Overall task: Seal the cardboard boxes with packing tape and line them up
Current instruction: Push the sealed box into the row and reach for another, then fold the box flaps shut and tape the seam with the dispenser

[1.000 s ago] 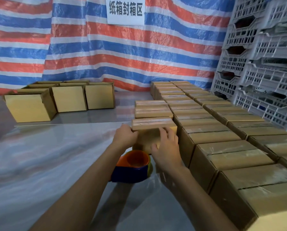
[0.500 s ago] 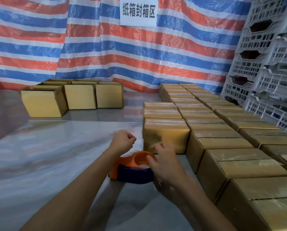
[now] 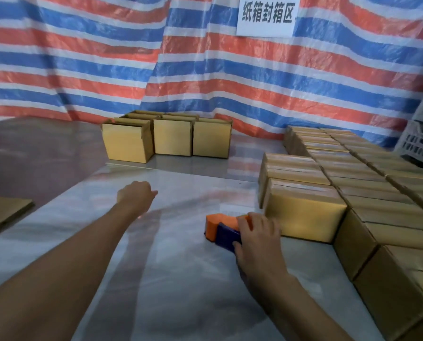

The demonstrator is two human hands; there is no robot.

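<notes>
Several sealed cardboard boxes stand in tight rows on the right of the table; the nearest box of the left row shows shiny tape on its top. Several unsealed boxes with raised flaps stand at the back centre. An orange and blue tape dispenser lies on the table just left of the nearest sealed box, and my right hand grips its near end. My left hand is stretched out over the table toward the unsealed boxes, fingers loosely curled, holding nothing.
A glossy grey table carries everything. A flat piece of cardboard lies at the left edge. A striped tarp with a white sign hangs behind. White plastic crates stand at the far right.
My hands left the sealed box now standing in the row. My right hand took the tape dispenser. My left hand moved forward and left; the view swung left.
</notes>
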